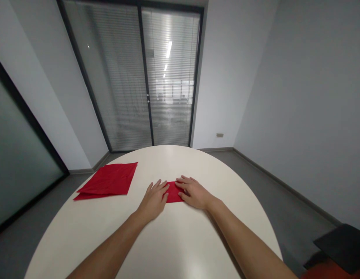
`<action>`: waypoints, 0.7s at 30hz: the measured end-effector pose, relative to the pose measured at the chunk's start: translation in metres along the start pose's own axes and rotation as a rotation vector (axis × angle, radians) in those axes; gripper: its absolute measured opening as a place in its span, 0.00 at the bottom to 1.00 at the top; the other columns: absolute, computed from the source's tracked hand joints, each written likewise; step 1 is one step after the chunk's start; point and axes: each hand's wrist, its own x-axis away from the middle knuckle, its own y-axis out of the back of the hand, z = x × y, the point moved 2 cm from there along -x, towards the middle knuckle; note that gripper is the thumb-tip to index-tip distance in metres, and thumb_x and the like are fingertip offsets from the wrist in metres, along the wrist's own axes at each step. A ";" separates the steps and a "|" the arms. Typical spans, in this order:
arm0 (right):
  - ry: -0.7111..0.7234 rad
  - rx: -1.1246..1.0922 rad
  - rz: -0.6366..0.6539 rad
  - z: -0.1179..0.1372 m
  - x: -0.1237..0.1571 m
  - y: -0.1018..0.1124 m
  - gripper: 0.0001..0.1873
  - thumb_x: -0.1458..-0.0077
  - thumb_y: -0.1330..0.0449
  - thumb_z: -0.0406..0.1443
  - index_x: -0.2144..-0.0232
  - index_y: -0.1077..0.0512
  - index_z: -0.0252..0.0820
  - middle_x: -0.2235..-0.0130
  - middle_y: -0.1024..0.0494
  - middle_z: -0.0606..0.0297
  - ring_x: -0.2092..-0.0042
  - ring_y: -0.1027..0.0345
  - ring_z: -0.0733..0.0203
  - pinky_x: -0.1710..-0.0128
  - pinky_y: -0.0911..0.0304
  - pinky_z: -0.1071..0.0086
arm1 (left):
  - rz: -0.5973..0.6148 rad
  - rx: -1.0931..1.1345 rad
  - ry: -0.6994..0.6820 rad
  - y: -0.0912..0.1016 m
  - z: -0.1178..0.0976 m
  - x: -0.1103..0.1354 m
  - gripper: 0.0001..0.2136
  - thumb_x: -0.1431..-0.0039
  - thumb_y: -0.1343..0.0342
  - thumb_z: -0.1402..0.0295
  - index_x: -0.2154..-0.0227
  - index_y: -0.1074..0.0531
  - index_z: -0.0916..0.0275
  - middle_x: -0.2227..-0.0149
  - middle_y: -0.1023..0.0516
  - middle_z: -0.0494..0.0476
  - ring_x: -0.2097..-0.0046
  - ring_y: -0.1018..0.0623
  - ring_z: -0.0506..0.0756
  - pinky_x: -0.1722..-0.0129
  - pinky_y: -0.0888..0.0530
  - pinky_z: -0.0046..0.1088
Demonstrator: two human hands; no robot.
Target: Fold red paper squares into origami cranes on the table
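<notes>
small red piece (174, 192): flat on worktop, between the two hands; its side edges run under the fingers
left hand (153, 199): palm down, fingers loosely spread, fingertips on the near-left part of the piece; not pinching
right hand (195, 193): palm down, fingers spread and slightly bent, thumb apart from the index finger; fingertips over the piece's right side; no pinch visible
why so: one hand on each side probably keeps the piece flat and stops it sliding; my read
larger red sheet (110, 180): left of and a little beyond left hand, well apart, untouched; layered, lower layer sticks out on the near side; probably set there to keep the space under the hands free
worktop (168, 242): pale, rounded far edge, under both hands; near edge cut off
hidden: piece's left and right ends, under fingers; layer count can't be told
unclear: cloth or paper, for either red item; larger sheet's inner folds
black object (343, 246): right of right hand, off the worktop, cut by frame; maybe a chair part
glazed door (171, 77): straight beyond hands; blinds blur what's behind
</notes>
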 end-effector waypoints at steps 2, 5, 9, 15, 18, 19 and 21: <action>0.065 -0.021 -0.019 0.003 -0.001 -0.001 0.25 0.37 0.47 0.40 0.40 0.31 0.39 0.38 0.31 0.52 0.36 0.40 0.46 0.35 0.47 0.52 | -0.037 0.006 0.011 0.001 0.002 -0.002 0.19 0.32 0.55 0.70 0.41 0.30 0.59 0.36 0.32 0.58 0.33 0.37 0.63 0.34 0.44 0.52; 0.107 -0.015 -0.035 0.005 -0.001 -0.002 0.27 0.40 0.42 0.44 0.43 0.27 0.35 0.41 0.28 0.47 0.40 0.35 0.45 0.38 0.42 0.55 | -0.110 0.038 -0.014 0.004 0.002 -0.003 0.19 0.34 0.54 0.74 0.44 0.28 0.60 0.38 0.28 0.59 0.35 0.33 0.60 0.34 0.43 0.49; 0.096 -0.004 -0.035 0.005 -0.001 -0.003 0.36 0.46 0.37 0.50 0.40 0.31 0.38 0.39 0.30 0.48 0.40 0.36 0.42 0.38 0.44 0.51 | -0.103 0.134 -0.101 0.006 -0.002 -0.002 0.18 0.33 0.55 0.72 0.43 0.29 0.59 0.41 0.25 0.58 0.39 0.28 0.56 0.35 0.40 0.46; 0.098 -0.021 -0.051 0.007 -0.001 -0.001 0.38 0.47 0.35 0.49 0.39 0.33 0.35 0.40 0.28 0.47 0.40 0.36 0.43 0.38 0.44 0.51 | -0.093 0.080 -0.050 0.000 0.000 -0.001 0.18 0.33 0.52 0.69 0.42 0.30 0.60 0.38 0.29 0.62 0.35 0.33 0.61 0.35 0.41 0.53; 0.096 -0.037 -0.082 0.007 -0.001 -0.001 0.38 0.47 0.35 0.47 0.38 0.34 0.34 0.41 0.27 0.47 0.42 0.34 0.44 0.40 0.42 0.52 | -0.115 0.086 -0.064 0.001 0.001 -0.002 0.18 0.35 0.52 0.74 0.45 0.28 0.60 0.40 0.26 0.61 0.37 0.30 0.60 0.35 0.41 0.50; 0.093 -0.040 -0.090 0.007 0.000 -0.001 0.38 0.48 0.35 0.47 0.39 0.34 0.35 0.41 0.27 0.47 0.42 0.34 0.44 0.40 0.42 0.52 | -0.116 0.104 -0.080 0.002 0.001 -0.002 0.19 0.35 0.53 0.75 0.45 0.27 0.60 0.41 0.25 0.61 0.38 0.29 0.59 0.35 0.40 0.49; 0.091 -0.048 -0.100 0.006 0.000 -0.001 0.38 0.48 0.35 0.47 0.38 0.34 0.35 0.42 0.27 0.47 0.43 0.33 0.44 0.40 0.42 0.52 | -0.114 0.148 -0.104 0.003 0.001 -0.002 0.18 0.35 0.54 0.75 0.46 0.27 0.59 0.43 0.23 0.60 0.41 0.26 0.58 0.36 0.38 0.49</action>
